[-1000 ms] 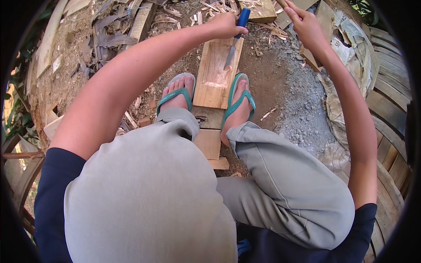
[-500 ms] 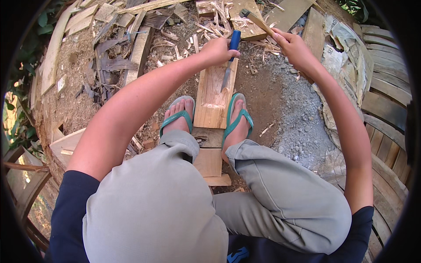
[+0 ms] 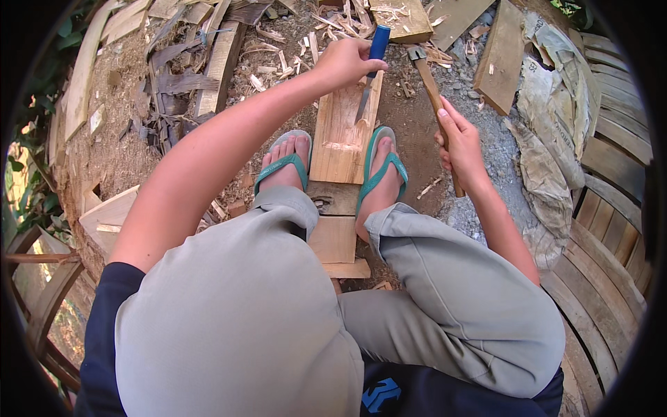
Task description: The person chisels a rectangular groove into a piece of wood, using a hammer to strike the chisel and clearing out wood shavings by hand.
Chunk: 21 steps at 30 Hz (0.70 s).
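A chisel with a blue handle (image 3: 379, 43) is gripped in my left hand (image 3: 344, 64), its blade slanting down to the wooden block (image 3: 335, 167). The block has a shallow recess cut into its top, and a curled shaving (image 3: 360, 125) stands at the blade's tip. My right hand (image 3: 461, 142) is wrapped round the wooden handle of a hammer (image 3: 429, 82). The hammer's head is up and to the right of the chisel handle, apart from it. The block lies between my sandalled feet.
Wood shavings (image 3: 278, 59) litter the ground beyond the block. Planks and bark scraps (image 3: 177, 94) lie at the left, a board (image 3: 501, 59) and torn sacks (image 3: 549, 132) at the right. Grey gravel (image 3: 497, 167) is beside my right hand. Slatted wooden furniture (image 3: 611, 167) curves along the right edge.
My right hand has come down and nearer to me, and the hammer has swung more upright. My left hand still holds the chisel at nearly the same place on the block.
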Each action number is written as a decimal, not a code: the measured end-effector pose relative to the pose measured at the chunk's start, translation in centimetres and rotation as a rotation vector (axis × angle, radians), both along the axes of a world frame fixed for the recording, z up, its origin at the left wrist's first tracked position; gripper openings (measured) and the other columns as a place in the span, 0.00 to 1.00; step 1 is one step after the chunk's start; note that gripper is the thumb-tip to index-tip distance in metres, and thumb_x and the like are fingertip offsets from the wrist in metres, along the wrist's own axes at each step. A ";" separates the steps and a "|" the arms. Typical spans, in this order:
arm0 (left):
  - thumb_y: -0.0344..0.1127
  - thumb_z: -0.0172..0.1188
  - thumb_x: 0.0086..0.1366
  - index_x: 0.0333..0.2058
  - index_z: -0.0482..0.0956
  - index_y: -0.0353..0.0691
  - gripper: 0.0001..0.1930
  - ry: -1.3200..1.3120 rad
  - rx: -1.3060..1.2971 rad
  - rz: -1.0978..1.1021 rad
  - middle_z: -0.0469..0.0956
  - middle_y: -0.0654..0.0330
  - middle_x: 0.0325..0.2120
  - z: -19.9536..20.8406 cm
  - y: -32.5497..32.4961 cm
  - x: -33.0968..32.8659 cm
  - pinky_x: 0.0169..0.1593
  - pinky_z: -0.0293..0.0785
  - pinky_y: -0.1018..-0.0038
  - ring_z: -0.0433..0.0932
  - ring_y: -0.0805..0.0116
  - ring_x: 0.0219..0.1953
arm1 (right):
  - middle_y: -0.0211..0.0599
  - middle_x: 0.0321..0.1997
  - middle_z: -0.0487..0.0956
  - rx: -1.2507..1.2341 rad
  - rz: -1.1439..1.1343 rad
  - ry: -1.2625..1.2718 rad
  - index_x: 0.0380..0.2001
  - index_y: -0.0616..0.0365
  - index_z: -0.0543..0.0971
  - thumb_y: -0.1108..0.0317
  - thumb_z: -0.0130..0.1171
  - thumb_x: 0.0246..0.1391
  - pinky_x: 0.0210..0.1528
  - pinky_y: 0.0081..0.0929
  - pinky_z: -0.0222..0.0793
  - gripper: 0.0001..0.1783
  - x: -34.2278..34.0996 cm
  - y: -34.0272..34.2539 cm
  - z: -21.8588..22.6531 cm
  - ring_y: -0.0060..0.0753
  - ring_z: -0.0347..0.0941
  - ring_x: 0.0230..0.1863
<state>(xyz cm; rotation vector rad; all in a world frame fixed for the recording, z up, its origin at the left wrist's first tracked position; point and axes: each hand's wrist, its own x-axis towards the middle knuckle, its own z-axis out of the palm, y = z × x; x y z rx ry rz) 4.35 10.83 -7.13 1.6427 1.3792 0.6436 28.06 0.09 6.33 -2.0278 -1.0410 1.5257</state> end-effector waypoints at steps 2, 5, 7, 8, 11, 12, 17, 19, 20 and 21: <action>0.55 0.72 0.58 0.42 0.88 0.42 0.23 0.041 -0.067 -0.076 0.85 0.55 0.29 0.4 0.7 0.7 0.40 0.78 0.65 0.85 0.64 0.33 | 0.19 0.22 0.67 0.029 0.034 -0.059 0.69 0.45 0.71 0.54 0.54 0.71 0.16 0.17 0.52 0.26 0.6 0.0 0.5 0.10 0.57 0.15; 0.54 0.71 0.60 0.44 0.88 0.43 0.22 0.091 -0.105 -0.124 0.86 0.54 0.30 0.2 1.5 1.4 0.42 0.78 0.65 0.85 0.63 0.34 | 0.19 0.21 0.66 0.223 0.218 -0.222 0.67 0.47 0.73 0.54 0.55 0.71 0.21 0.17 0.53 0.25 2.6 2.7 1.7 0.11 0.58 0.19; 0.55 0.71 0.60 0.43 0.88 0.44 0.22 0.141 -0.107 -0.129 0.86 0.54 0.29 -0.3 2.0 1.5 0.41 0.78 0.66 0.85 0.63 0.33 | 0.20 0.21 0.67 0.389 0.395 -0.381 0.66 0.49 0.75 0.53 0.55 0.71 0.25 0.19 0.56 0.25 4.4 6.8 2.5 0.13 0.60 0.23; 0.55 0.71 0.60 0.43 0.89 0.44 0.22 0.179 -0.103 -0.127 0.86 0.55 0.29 -0.6 2.5 1.4 0.41 0.78 0.66 0.85 0.64 0.32 | 0.22 0.21 0.68 0.436 0.460 -0.454 0.66 0.49 0.75 0.52 0.54 0.70 0.27 0.21 0.59 0.26 4.9 9.1 2.5 0.15 0.62 0.25; 0.55 0.71 0.60 0.41 0.89 0.43 0.21 0.164 -0.096 -0.138 0.86 0.56 0.28 -1.4 2.6 1.9 0.40 0.78 0.67 0.85 0.65 0.32 | 0.17 0.22 0.61 0.796 0.513 -0.432 0.69 0.46 0.72 0.50 0.54 0.71 0.24 0.20 0.52 0.28 3.5 13.8 1.0 0.13 0.55 0.22; 0.55 0.71 0.60 0.41 0.89 0.42 0.22 0.163 -0.105 -0.154 0.86 0.56 0.28 -1.6 2.8 2.0 0.40 0.78 0.67 0.85 0.65 0.32 | 0.17 0.22 0.61 0.693 0.582 -0.474 0.69 0.46 0.72 0.50 0.54 0.71 0.24 0.21 0.52 0.28 3.2 13.5 1.0 0.13 0.54 0.22; 0.49 0.71 0.61 0.45 0.87 0.41 0.20 0.155 -0.150 -0.171 0.86 0.55 0.30 -1.3 2.7 1.4 0.42 0.78 0.68 0.85 0.67 0.33 | 0.31 0.31 0.76 0.100 0.781 -0.600 0.67 0.47 0.74 0.49 0.54 0.70 0.40 0.27 0.65 0.27 -0.6 15.1 4.2 0.22 0.69 0.33; 0.49 0.71 0.61 0.45 0.87 0.40 0.20 0.127 -0.144 -0.164 0.87 0.55 0.31 -1.4 2.4 1.8 0.43 0.78 0.68 0.86 0.67 0.34 | 0.30 0.28 0.77 0.281 0.732 -0.588 0.66 0.46 0.75 0.49 0.55 0.69 0.39 0.27 0.69 0.27 0.1 14.8 3.1 0.23 0.72 0.32; 0.48 0.71 0.62 0.45 0.86 0.40 0.20 0.119 -0.141 -0.164 0.87 0.54 0.31 -1.4 2.3 1.9 0.44 0.78 0.67 0.86 0.67 0.35 | 0.30 0.27 0.77 0.386 0.702 -0.586 0.66 0.46 0.75 0.48 0.56 0.68 0.39 0.28 0.71 0.28 0.2 14.9 2.8 0.23 0.74 0.31; 0.48 0.71 0.62 0.46 0.86 0.40 0.20 0.106 -0.153 -0.171 0.87 0.54 0.33 -1.4 2.6 2.0 0.44 0.78 0.67 0.86 0.67 0.36 | 0.29 0.26 0.76 0.363 0.710 -0.620 0.66 0.45 0.75 0.49 0.56 0.68 0.36 0.28 0.71 0.27 0.5 14.8 2.6 0.22 0.72 0.30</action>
